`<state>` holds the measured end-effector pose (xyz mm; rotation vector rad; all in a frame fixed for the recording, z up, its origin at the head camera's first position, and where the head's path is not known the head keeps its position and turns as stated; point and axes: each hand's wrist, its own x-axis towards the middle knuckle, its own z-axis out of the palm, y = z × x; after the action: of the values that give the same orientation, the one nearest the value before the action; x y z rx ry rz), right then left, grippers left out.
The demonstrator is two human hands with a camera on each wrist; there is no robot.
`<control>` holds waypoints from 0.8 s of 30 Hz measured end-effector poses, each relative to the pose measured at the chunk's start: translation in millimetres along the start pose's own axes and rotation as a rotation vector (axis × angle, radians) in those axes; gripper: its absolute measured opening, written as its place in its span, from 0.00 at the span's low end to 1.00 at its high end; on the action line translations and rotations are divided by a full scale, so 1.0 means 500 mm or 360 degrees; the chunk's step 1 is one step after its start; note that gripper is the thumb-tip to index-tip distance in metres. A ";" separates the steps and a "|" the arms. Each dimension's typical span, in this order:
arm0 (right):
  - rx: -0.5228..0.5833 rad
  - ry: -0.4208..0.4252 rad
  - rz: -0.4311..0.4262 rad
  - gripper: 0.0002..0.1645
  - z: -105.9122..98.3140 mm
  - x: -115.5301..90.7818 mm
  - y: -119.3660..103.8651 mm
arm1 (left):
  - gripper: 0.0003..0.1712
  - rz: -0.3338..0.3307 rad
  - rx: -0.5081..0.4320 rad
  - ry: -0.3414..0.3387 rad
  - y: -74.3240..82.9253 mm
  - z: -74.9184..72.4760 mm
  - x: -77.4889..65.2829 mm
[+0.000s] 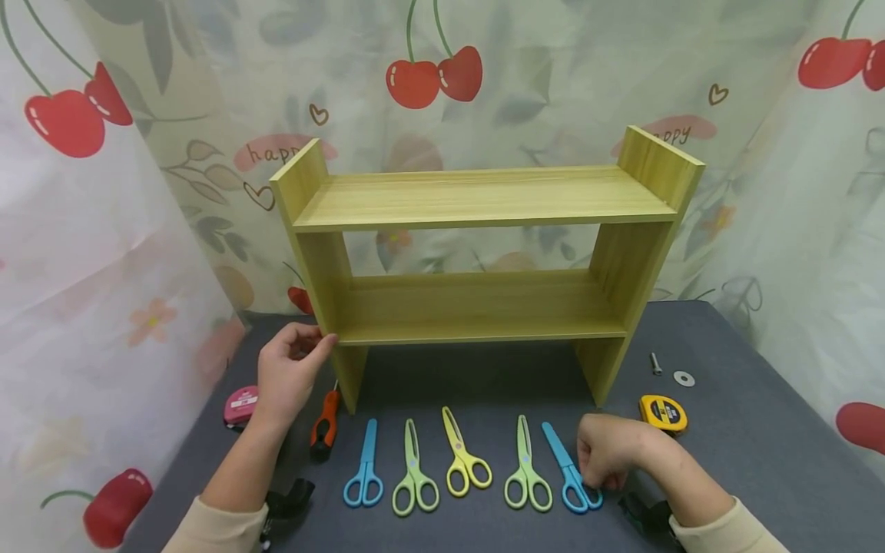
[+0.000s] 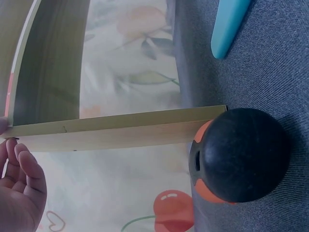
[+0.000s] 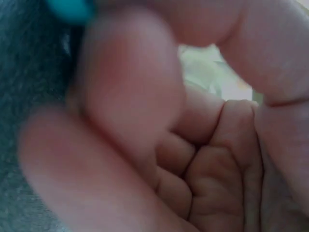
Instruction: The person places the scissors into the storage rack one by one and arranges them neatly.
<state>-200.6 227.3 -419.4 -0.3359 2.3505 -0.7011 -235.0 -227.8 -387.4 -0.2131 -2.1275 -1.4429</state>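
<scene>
**Left hand on the shelf, right hand hard to read**

From my end, the shelf stands upright beyond and between the two hands. The left hand pinches its left side, thumb on the front edge level with the lower board. I'd worry that a hard tug there could skew or tip the frame, since neither hand braces its other side. The screwdriver lies just nearer me than that hand, where a dropping wrist could knock it. The right hand is bent over the blue scissors; a careless sweep could drag them along. The bolt, beyond that hand, could roll if bumped.

What I can't make out: the right wrist view is mostly blurred fingers curled near the thumb, so I cannot tell whether they grip anything. The left wrist view cuts off part of the left hand, and a dark spot by its fingertips could be a hole or a screw.
</scene>
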 end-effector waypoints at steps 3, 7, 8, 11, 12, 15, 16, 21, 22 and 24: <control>-0.0069 0.0058 -0.0042 0.09 -0.002 -0.001 0.005 | 0.10 -0.0011 0.0006 0.0002 0.000 0.000 -0.002; -0.0111 0.0134 -0.0121 0.10 -0.011 -0.010 0.011 | 0.09 -0.0043 0.0006 -0.0002 0.016 0.000 -0.007; -0.0119 0.0159 -0.0142 0.09 -0.014 -0.013 0.012 | 0.09 -0.0037 0.0004 -0.0005 0.016 0.000 -0.008; -0.0119 0.0222 -0.0205 0.09 -0.026 -0.026 0.012 | 0.10 -0.0031 0.0013 -0.0009 0.017 0.000 -0.007; -0.0117 0.0238 -0.0224 0.09 -0.031 -0.031 0.012 | 0.10 -0.0027 0.0011 -0.0011 0.017 0.000 -0.007; -0.0128 0.0287 -0.0264 0.08 -0.044 -0.046 0.012 | 0.11 -0.0004 0.0008 -0.0024 0.004 -0.001 -0.003; -0.0129 0.0298 -0.0282 0.08 -0.048 -0.051 0.012 | 0.11 -0.0004 0.0004 -0.0028 0.003 -0.001 -0.003; -0.0108 0.0321 -0.0347 0.08 -0.068 -0.078 0.013 | 0.12 -0.0012 0.0012 -0.0040 0.000 -0.002 -0.002; -0.0093 0.0321 -0.0361 0.08 -0.072 -0.084 0.012 | 0.12 -0.0014 0.0012 -0.0042 0.000 -0.002 -0.002; -0.0063 0.0328 -0.0375 0.07 -0.079 -0.097 0.011 | 0.12 -0.0015 0.0010 -0.0046 0.000 -0.003 -0.002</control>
<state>-190.2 267.0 -372.0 -0.5903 2.5484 -0.8345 -233.8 -228.9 -387.5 -0.2229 -2.1587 -1.4463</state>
